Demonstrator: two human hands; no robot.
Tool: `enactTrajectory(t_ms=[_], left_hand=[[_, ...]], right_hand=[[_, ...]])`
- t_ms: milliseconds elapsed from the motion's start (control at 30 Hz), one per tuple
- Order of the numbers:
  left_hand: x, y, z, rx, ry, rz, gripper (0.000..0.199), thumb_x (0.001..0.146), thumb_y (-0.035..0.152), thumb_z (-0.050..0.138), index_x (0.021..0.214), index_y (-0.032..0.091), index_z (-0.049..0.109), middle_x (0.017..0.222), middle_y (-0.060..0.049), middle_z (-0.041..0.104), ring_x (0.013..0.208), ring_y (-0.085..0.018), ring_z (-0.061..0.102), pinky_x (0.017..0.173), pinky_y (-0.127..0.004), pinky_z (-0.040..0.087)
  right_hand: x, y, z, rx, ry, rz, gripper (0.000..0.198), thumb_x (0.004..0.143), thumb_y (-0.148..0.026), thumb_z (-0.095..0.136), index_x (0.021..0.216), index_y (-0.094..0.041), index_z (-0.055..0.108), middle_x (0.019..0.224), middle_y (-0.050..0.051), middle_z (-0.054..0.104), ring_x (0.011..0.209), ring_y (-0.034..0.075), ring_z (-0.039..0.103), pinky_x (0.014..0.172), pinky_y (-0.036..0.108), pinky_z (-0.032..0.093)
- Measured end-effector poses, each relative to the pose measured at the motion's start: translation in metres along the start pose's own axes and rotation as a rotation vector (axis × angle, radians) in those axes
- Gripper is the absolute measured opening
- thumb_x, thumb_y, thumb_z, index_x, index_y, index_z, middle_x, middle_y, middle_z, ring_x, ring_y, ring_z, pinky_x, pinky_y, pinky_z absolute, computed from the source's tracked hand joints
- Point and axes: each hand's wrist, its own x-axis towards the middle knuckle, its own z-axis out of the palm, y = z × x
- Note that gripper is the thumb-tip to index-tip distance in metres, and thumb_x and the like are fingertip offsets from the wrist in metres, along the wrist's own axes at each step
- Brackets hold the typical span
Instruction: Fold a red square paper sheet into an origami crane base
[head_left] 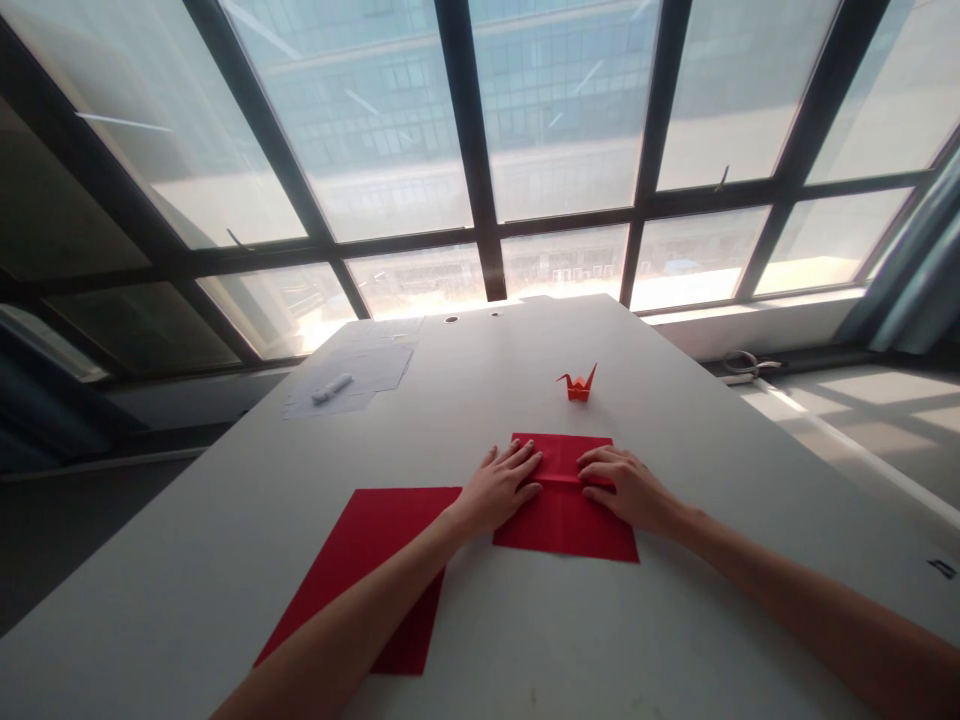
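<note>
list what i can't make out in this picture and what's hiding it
Head view: creased red sheet, partly covered by the left hand and right hand.
Head view: plain red sheet, partly hidden by the left forearm.
Head view: white papers, any writing too faint to read.
Head view: pale object on them, too blurred to identify.
Head view: table, near edge cut off by the picture's bottom.
</note>
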Motion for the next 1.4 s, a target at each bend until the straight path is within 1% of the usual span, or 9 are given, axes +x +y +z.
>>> enactTrajectory(t_ms=[233,300,500,633,767,867,1033,1233,1400], left_hand=[[-0.003,0.000,0.002,0.062,-0.020,-0.007,0.061,0.099,0.058,0.028,0.154,0.033,0.017,0.160,-0.004,0.020,0.149,-0.031,0.012,0.115,-0.063,0.011],[-0.003,0.002,0.001,0.081,0.032,-0.007,0.061,0.099,0.056,0.033,0.153,0.031,0.023,0.160,-0.006,0.024,0.149,-0.032,0.014,0.115,-0.064,0.014],[-0.004,0.023,-0.006,0.000,0.287,0.069,0.037,0.101,0.032,0.040,0.135,0.027,0.054,0.141,-0.006,0.054,0.131,-0.022,0.048,0.110,-0.040,0.039],[-0.005,0.034,-0.005,-0.025,0.230,0.117,0.038,0.099,0.033,0.045,0.135,0.027,0.053,0.139,-0.005,0.056,0.129,-0.024,0.050,0.108,-0.041,0.041],[-0.005,0.033,-0.004,-0.029,0.205,0.073,0.031,0.100,0.030,0.042,0.126,0.028,0.061,0.129,-0.004,0.062,0.119,-0.022,0.055,0.105,-0.041,0.042],[-0.005,0.030,-0.004,-0.026,0.204,0.085,0.032,0.098,0.029,0.047,0.127,0.028,0.060,0.133,-0.004,0.058,0.125,-0.024,0.050,0.107,-0.042,0.040],[-0.006,0.030,-0.009,-0.049,0.161,0.148,0.043,0.094,0.035,0.056,0.136,0.028,0.053,0.144,-0.005,0.049,0.137,-0.026,0.039,0.115,-0.044,0.031],[-0.007,0.036,-0.014,-0.106,0.078,0.302,0.069,0.082,0.056,0.067,0.142,0.028,0.047,0.147,-0.007,0.047,0.139,-0.029,0.037,0.116,-0.044,0.030],[-0.005,0.033,-0.012,-0.134,0.082,0.320,0.049,0.090,0.050,0.059,0.133,0.027,0.057,0.141,-0.007,0.054,0.133,-0.025,0.047,0.114,-0.041,0.033]], right_hand=[[0.000,0.008,-0.003,-0.028,-0.042,-0.052,0.021,0.088,-0.031,0.064,0.108,-0.027,0.070,0.123,0.006,0.063,0.114,0.026,0.057,0.100,0.042,0.042],[0.000,0.008,-0.005,-0.035,-0.056,-0.066,0.024,0.089,-0.033,0.063,0.111,-0.028,0.068,0.124,0.006,0.063,0.116,0.026,0.056,0.101,0.042,0.041],[-0.001,-0.001,-0.003,-0.092,-0.012,-0.037,0.025,0.087,-0.038,0.064,0.109,-0.026,0.069,0.119,0.007,0.064,0.114,0.027,0.056,0.102,0.044,0.039],[-0.001,-0.001,-0.002,-0.087,-0.034,-0.060,0.025,0.089,-0.036,0.062,0.111,-0.027,0.068,0.121,0.007,0.064,0.115,0.027,0.056,0.103,0.044,0.039],[-0.001,0.002,-0.004,-0.062,-0.045,-0.080,0.027,0.092,-0.027,0.056,0.117,-0.028,0.066,0.128,0.006,0.061,0.122,0.026,0.052,0.103,0.044,0.039],[-0.003,-0.001,-0.009,-0.057,-0.051,-0.081,0.031,0.090,-0.030,0.059,0.121,-0.028,0.065,0.128,0.008,0.060,0.121,0.026,0.052,0.103,0.043,0.040],[-0.005,-0.008,-0.014,-0.076,-0.180,-0.140,0.047,0.081,-0.041,0.070,0.126,-0.031,0.062,0.132,0.007,0.056,0.123,0.030,0.048,0.104,0.046,0.037],[-0.003,-0.006,-0.011,-0.082,-0.143,-0.095,0.045,0.085,-0.038,0.065,0.129,-0.030,0.060,0.131,0.007,0.058,0.122,0.029,0.048,0.103,0.046,0.037],[-0.001,-0.002,-0.011,-0.049,-0.122,-0.084,0.045,0.085,-0.038,0.065,0.129,-0.029,0.061,0.129,0.007,0.059,0.121,0.029,0.050,0.103,0.044,0.039]])
